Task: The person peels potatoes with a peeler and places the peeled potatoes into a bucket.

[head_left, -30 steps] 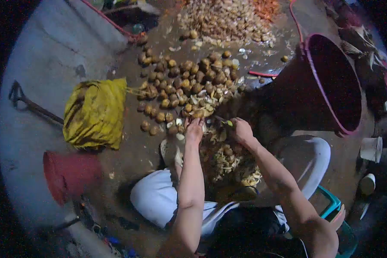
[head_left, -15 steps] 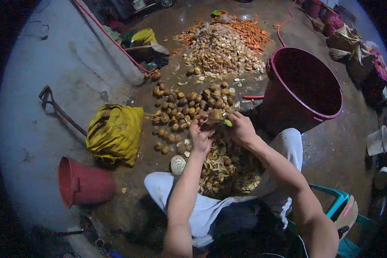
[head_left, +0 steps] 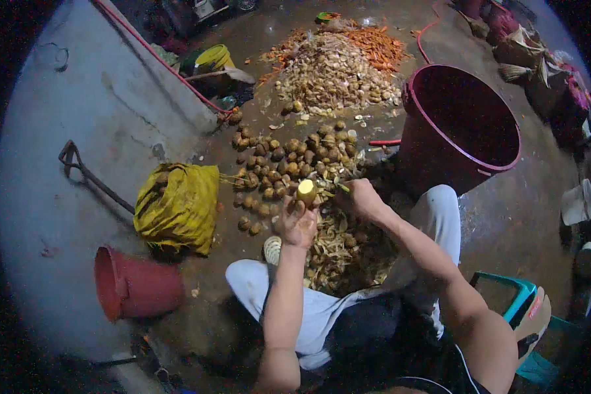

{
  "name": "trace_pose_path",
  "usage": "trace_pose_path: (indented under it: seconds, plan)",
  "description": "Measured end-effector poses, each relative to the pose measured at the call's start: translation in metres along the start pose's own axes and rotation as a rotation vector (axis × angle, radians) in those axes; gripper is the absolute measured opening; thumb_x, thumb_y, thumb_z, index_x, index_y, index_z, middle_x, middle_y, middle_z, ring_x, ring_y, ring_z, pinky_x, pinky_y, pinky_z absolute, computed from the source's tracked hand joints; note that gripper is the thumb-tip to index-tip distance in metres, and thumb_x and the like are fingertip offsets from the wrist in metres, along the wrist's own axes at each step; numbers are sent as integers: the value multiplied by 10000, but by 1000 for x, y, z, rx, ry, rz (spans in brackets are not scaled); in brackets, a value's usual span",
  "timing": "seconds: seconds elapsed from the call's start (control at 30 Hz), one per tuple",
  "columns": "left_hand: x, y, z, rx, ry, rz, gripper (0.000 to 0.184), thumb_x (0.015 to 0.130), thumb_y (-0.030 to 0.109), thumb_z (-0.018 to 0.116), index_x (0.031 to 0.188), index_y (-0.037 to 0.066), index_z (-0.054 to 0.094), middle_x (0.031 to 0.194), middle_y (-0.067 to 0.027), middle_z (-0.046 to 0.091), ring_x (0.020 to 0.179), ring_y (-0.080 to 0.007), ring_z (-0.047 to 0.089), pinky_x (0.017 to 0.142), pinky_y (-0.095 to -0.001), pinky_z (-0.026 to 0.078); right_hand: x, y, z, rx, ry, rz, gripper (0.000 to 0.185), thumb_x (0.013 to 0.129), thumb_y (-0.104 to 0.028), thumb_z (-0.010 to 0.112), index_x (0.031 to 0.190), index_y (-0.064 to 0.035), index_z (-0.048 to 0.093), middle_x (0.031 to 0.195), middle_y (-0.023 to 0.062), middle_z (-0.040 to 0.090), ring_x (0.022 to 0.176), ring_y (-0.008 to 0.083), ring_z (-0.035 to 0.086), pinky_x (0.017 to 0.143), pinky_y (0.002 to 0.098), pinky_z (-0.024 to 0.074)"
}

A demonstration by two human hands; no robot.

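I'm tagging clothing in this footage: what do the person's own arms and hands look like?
The left hand and right hand show no gloves, and no watch or bracelet can be made out. The left arm and right arm are bare, with no sleeves in view. Beneath them are pale grey cloth trousers and a dark cloth garment with thin white lines.

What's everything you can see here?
Held vegetable: 1, brown and yellow, centre
Tool: 1, green, centre
Loose vegetables: many, brown, floor ahead
Peelings: many, pale, centre
Heap: 1, cream and orange, top
Tub: 1, purple, right
Red bucket: 1, red, lower left
Yellow sack: 1, yellow, left
Handle: 1, dark, far left
Hose: count unclear, red, ahead
Stool: 1, teal, lower right
Pail: 1, white, right edge
Left hand: 1, bare, around vegetable
Right hand: 1, bare, around tool
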State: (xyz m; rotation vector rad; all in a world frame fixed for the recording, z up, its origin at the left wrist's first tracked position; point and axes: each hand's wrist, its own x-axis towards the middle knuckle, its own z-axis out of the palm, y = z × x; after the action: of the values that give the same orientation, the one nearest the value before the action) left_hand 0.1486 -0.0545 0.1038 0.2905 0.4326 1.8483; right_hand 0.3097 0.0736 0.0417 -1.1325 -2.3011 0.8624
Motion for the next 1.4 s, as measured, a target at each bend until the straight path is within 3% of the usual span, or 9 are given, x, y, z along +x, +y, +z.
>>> trace_pose_path:
  seconds: [0.13,0.37,0.43,0.57,0.67,0.77,0.97,1.03,1.4]
  plan:
    - [-4,9,35,147,-67,22,560,765,54,717,1257,92,453,1145,-80,544,1025,-220,560,865,-354,489,-9,-19,-7,64,-11,57,177,747,-162,661,793,7,636,689,191,610,659,380,592,631,398,473]
    - [1,-3,5,235,44,55,462,724,-34,674,1146,42,505,1069,-105,576,968,-205,585,839,-307,500,-20,-59,-28,183,93,-199,233,629,-100,724,791,-32,570,771,154,540,748,365,561,641,403,453]
    - [2,-11,3,313,47,85,452,721,-40,672,1138,25,510,1058,-106,587,974,-203,582,876,-309,480,-21,-70,-38,64,-27,-124,308,724,-25,515,1008,-45,631,929,186,609,882,387,605,773,462,497]
    - [-1,-15,6,427,-19,133,454,722,-30,685,1138,14,510,1094,-117,585,993,-207,576,912,-328,462,-20,-70,-37,35,26,-158,191,734,-32,532,895,1,630,876,214,620,819,399,622,725,475,513]
    - [-3,-14,15,242,-9,108,435,747,30,693,1148,11,525,1093,-125,598,998,-230,586,897,-361,470,-15,-46,-28,-103,-146,114,125,727,-18,528,788,43,620,805,264,624,768,422,630,680,482,526]
    - [-5,-4,6,-31,123,-75,369,784,114,672,1119,7,561,1070,-129,620,976,-254,597,880,-382,480,-14,-41,-18,31,-131,95,113,715,-4,527,736,66,613,751,306,609,745,441,629,656,487,529]
    - [-4,0,7,-70,144,-134,392,771,142,693,1120,11,570,1054,-115,629,947,-246,600,877,-372,485,-22,-42,-24,89,-47,63,141,723,-119,659,813,-13,633,730,189,621,708,389,611,630,423,493]
    - [-3,-3,13,185,29,54,421,766,108,694,1159,50,555,1141,-98,601,1005,-250,595,889,-372,498,-24,-41,-23,59,145,-181,206,693,-139,694,852,-37,613,808,167,593,768,389,590,664,441,484]
    - [-10,-7,23,470,-36,204,522,652,-6,709,1137,2,518,1057,-96,607,948,-198,614,825,-308,516,-39,-85,-53,-198,-47,-179,285,708,-113,627,986,-70,578,921,156,590,761,367,627,645,464,521]
